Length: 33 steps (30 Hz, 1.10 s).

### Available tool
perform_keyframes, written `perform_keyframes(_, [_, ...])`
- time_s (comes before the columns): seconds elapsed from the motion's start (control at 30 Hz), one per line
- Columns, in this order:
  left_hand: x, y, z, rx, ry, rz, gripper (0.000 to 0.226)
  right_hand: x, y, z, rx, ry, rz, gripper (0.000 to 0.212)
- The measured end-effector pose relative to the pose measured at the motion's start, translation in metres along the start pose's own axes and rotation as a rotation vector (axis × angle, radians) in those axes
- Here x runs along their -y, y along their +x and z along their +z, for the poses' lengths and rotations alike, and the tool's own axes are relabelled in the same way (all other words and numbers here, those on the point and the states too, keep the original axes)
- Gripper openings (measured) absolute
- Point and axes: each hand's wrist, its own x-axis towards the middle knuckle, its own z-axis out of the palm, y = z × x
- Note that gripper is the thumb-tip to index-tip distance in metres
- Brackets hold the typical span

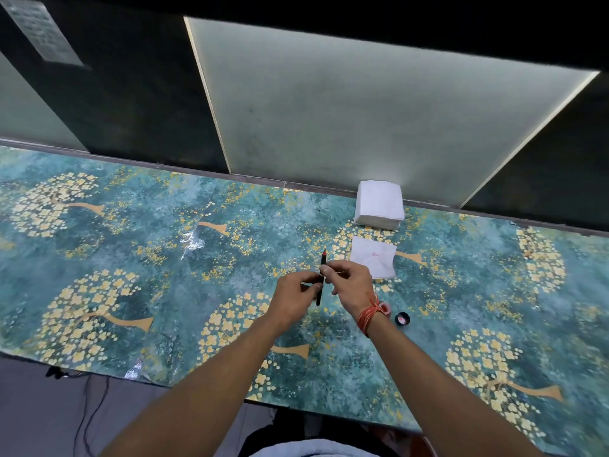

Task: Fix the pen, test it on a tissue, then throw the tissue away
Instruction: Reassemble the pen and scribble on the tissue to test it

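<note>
Pen first: thin black pen with a red tip (321,278), held upright above the worktop (164,245), tip pointing away from me. My left hand (293,296) pinches the lower barrel, my right hand (349,285) pinches it higher up at a small ring-like joint. I judge this as me joining or twisting the two halves; holding each half separately lets me turn one against the other. Exact finger contact at the joint is too small to read.

Just beyond my right hand lies a single white tissue (374,260) with faint pink-red marks, flat and within easy reach, likely so testing needs no stretch. Farther back, at the worktop's rear edge, sits a stack of white folded tissues (379,206), apart from the single one.

Near my right wrist: small black round cap with pink inside (402,318) on the worktop, and a pinkish round piece (385,307) partly hidden behind my red thread wristband (370,313). Can't tell what that piece is.

Worktop cover is teal with yellow blossom trees. No readable brand or writing on anything; grey label top left is blurred.
</note>
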Motion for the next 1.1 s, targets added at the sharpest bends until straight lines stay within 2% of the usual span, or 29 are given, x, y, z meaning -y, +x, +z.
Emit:
perform_keyframes(0.23, [-0.022,0.009,0.022,0.004,0.009,0.079,0.021,-0.003,0.009,-0.027,-0.072,-0.095,-0.083,0.006])
perform_keyframes(0.47, [-0.033,0.021,0.041,0.061,-0.007,0.104,0.017,0.005,0.019,-0.055,0.053,-0.053,-0.099,0.013])
perform_keyframes(0.53, [-0.037,0.023,0.046,0.057,-0.011,0.117,0.017,0.006,0.020,-0.060,-0.003,-0.037,-0.089,0.008])
perform_keyframes(0.63, [-0.042,0.024,0.054,0.072,-0.023,0.125,0.015,0.007,0.022,-0.065,-0.149,-0.085,-0.041,0.023])
perform_keyframes(0.8, [-0.043,0.028,0.057,0.047,-0.038,0.106,0.017,0.006,0.022,-0.068,0.017,0.047,-0.058,0.017])
perform_keyframes(0.87, [-0.042,0.030,0.058,0.042,-0.046,0.107,0.016,0.006,0.022,-0.070,-0.068,0.032,-0.085,0.014])
perform_keyframes(0.93, [-0.043,0.028,0.060,0.055,-0.041,0.104,0.014,0.006,0.024,-0.070,-0.166,-0.017,-0.069,0.020])
perform_keyframes(1.1, [-0.039,0.025,0.060,0.065,-0.070,0.080,0.014,0.008,0.025,-0.067,0.001,0.079,-0.043,0.013])
